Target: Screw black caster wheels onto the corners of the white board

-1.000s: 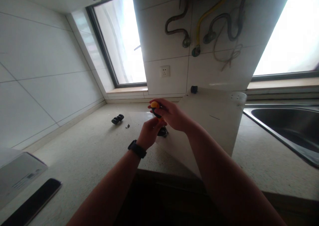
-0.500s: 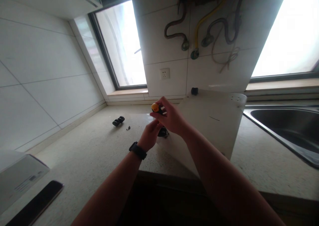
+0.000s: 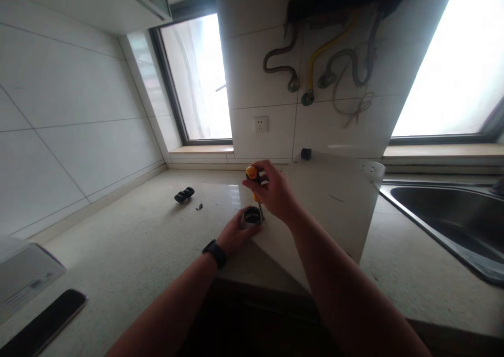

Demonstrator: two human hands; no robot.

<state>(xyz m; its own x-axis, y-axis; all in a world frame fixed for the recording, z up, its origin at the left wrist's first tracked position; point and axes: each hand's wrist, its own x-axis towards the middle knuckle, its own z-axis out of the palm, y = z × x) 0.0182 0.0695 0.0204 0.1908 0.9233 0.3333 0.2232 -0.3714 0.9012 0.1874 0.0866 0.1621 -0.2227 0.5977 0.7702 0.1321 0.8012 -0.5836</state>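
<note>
My right hand (image 3: 271,186) is closed around the orange-and-black handle of a screwdriver (image 3: 252,174), held upright. Its metal shaft points down at the rim of a round black cup-like fitting (image 3: 252,215). My left hand (image 3: 235,233), wearing a black watch, grips that fitting from the left, at the near left corner of a white panel (image 3: 323,199). The panel lies flat on the countertop. Where the screwdriver's tip meets the fitting is too small to make out clearly. A small black piece (image 3: 306,154) sits at the panel's far edge.
Left on the speckled countertop (image 3: 134,241) lie a black ridged part (image 3: 184,195) and several tiny screws (image 3: 199,207). A dark flat object (image 3: 47,320) and a white box (image 3: 31,273) are nearer. A steel sink (image 3: 441,226) is at right; hoses (image 3: 311,68) hang on the wall.
My left hand has moved down from the screwdriver's shaft to the side of the black fitting, uncovering it. My right hand still holds the screwdriver, shifted slightly right. The camera view has tilted up a little.
</note>
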